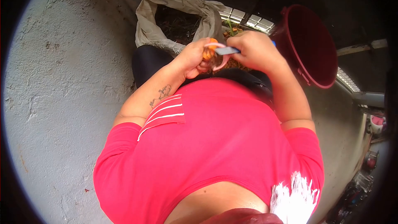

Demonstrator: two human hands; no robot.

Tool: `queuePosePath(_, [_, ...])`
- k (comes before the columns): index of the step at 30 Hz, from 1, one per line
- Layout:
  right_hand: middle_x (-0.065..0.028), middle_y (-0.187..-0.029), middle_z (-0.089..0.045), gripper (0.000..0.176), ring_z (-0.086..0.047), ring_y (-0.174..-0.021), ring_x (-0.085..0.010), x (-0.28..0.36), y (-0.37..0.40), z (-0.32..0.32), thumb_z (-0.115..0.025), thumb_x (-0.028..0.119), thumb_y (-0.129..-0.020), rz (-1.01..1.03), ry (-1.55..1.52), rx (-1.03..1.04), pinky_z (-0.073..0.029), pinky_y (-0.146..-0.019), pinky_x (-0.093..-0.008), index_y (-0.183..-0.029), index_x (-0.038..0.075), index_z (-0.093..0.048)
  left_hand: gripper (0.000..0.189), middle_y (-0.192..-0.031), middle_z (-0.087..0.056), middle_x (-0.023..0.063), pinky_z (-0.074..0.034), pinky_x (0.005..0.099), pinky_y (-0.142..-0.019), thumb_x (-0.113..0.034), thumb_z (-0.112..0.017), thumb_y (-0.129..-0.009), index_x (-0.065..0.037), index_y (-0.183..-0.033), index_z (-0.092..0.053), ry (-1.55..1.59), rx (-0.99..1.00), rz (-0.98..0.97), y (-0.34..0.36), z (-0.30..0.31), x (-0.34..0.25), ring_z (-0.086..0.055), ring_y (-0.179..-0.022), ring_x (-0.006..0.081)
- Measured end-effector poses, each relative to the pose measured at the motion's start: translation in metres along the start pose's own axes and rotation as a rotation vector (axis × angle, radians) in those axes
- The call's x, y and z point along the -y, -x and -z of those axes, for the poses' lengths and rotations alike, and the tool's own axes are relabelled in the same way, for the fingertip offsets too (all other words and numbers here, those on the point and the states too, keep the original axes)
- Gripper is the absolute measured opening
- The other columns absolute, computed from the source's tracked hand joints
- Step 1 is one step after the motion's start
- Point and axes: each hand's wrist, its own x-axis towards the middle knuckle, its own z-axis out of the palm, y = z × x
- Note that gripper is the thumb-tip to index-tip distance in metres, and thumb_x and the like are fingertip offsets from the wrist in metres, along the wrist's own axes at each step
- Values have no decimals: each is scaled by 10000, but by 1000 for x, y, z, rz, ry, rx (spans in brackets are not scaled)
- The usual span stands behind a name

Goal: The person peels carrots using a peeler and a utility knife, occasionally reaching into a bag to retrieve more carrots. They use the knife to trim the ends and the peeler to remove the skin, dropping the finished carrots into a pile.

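In front of my belly, my left hand [195, 59] is closed round a small orange piece [210, 49], partly hidden by the fingers. My right hand [256, 50] grips a blue-handled tool with a flat grey blade [227, 50], whose tip points left at the orange piece. A curved pink strip [224, 63] loops round the blade between the two hands. What this strip belongs to I cannot tell. Just beyond my left hand stands a pale woven sack [150, 27] with its mouth rolled open and dry brown plant matter inside.
A large dark red bucket [293, 43] tilts at the right, close to my right forearm. Green and brown leaves [232, 30] show behind my hands, by a white grating [259, 24]. A rough grey wall [66, 99] runs along the left side.
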Motion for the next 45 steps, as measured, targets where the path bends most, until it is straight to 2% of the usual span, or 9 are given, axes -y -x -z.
queuePosePath(7, [-138,-768,-670,203,-649,-760,-352,-52,18,5,-662,285,-804,-339,103,-29,-507,-659,-477,-890,104,-696,382,-692,-503,59,-259,192,-388,-434,-390,-1017,-79,-968,-520,24,133,-43,6,16,-15,-340,-430,78])
queuePosePath(13, [-156,-748,-655,158,-640,-750,-374,-11,3,-6,-634,234,-795,-136,-164,44,-498,-663,-488,-824,81,-663,365,-740,-547,27,-287,153,-395,-440,-409,-999,-122,-1041,-583,449,270,311,-12,25,7,-396,-462,33])
queuePosePath(20, [-153,-717,-642,142,-631,-725,-376,-4,-5,-14,-627,228,-784,-26,-145,107,-496,-646,-480,-794,89,-656,364,-738,-569,37,-254,128,-337,-324,-277,-1017,-123,-1035,-580,190,73,261,-1,3,4,-321,-412,18])
queuePosePath(24, [-140,-719,-646,140,-636,-734,-364,-21,0,-15,-627,241,-787,21,-194,66,-496,-647,-478,-803,107,-664,354,-678,-503,26,-236,134,-333,-361,-311,-1025,-111,-1040,-562,145,159,295,4,9,5,-307,-405,21])
queuePosePath(31, [-127,-761,-671,244,-648,-738,-348,-75,24,-19,-675,357,-796,-359,155,67,-503,-646,-463,-857,122,-696,443,-712,-491,32,-305,163,-407,-453,-390,-1019,-41,-1112,-527,80,297,70,22,3,-10,-373,-466,45])
queuePosePath(34, [-148,-757,-662,240,-643,-735,-355,-54,20,-3,-671,332,-801,-352,-75,59,-500,-649,-466,-855,99,-687,410,-775,-543,41,-333,172,-446,-460,-408,-1011,-96,-1132,-552,215,289,127,12,7,-8,-436,-521,69])
queuePosePath(38, [-159,-734,-648,157,-641,-725,-362,-17,11,6,-641,245,-792,-101,-143,23,-497,-641,-469,-833,98,-677,414,-851,-579,47,-371,179,-461,-436,-357,-1025,-101,-1144,-568,333,364,185,-2,14,7,-462,-546,73])
queuePosePath(40, [-147,-724,-648,147,-642,-716,-360,-1,6,6,-632,235,-790,-40,-90,32,-502,-639,-467,-830,102,-682,362,-916,-617,77,-322,157,-417,-335,-308,-1027,-105,-1150,-561,181,237,108,2,0,7,-450,-532,63])
queuePosePath(45, [-138,-730,-655,160,-643,-711,-356,6,1,-1,-627,254,-801,-41,-47,86,-508,-641,-465,-824,107,-687,319,-886,-601,83,-262,148,-377,-250,-297,-1015,-91,-1135,-545,127,122,98,4,-3,6,-362,-475,39])
